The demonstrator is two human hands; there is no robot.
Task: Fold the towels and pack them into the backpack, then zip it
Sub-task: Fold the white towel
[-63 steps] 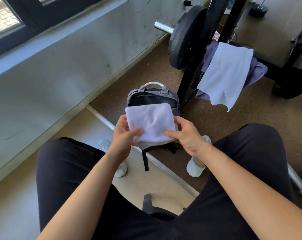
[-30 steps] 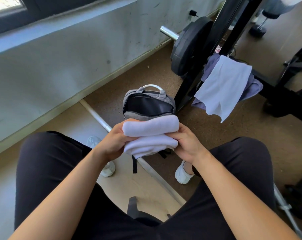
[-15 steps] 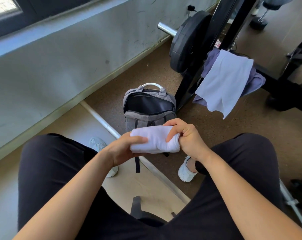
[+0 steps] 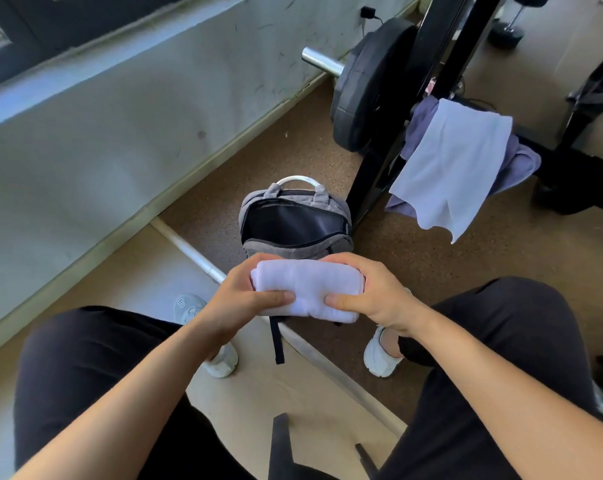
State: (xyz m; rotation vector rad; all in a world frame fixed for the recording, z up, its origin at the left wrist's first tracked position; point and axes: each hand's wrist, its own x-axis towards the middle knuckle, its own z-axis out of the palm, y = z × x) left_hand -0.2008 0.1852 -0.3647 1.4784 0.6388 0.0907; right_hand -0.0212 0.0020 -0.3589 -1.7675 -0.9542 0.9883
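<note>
Head view: I log left hand point(image 4: 237, 299) and right hand point(image 4: 379, 296) fingers point(image 4: 339, 301) clamped on folded towel point(image 4: 307, 287); slackening before reaching the open backpack point(image 4: 293, 249) beyond them could unfold it.

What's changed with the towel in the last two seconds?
The white towel, a flat square before, has been folded over again into a compact bundle; the left hand and right hand grip its ends. The backpack stays open on the floor, the other towels draped on the rack.

Soft white terry towel point(image 4: 307, 285), grey woven-cloth backpack point(image 4: 294, 220), shiny metal bar point(image 4: 322, 61)
</note>
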